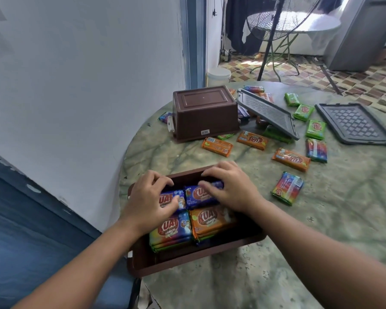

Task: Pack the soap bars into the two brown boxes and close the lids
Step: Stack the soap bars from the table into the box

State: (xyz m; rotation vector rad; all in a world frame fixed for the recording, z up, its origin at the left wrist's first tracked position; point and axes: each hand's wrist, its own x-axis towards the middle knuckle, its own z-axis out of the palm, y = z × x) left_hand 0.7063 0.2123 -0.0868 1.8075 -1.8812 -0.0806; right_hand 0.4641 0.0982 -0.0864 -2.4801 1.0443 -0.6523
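near box (140,262) on tabletop (299,241): 4 soap stacks inside | left hand (148,202) fingers curled on left blue bar (165,200) | right hand (230,189) fingers curled on right blue bar (195,197) | far box (205,113) upturned

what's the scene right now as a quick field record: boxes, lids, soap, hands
near box: open brown box at the table edge, holding stacked soap bars
far box: second brown box upside down on the table
lids: one grey lid tilted over loose bars, other grey lid flat to the right
loose soap: orange, green and rainbow bars scattered on the table
left hand: on a blue bar in the near box
right hand: fingers curled over the neighbouring blue bar
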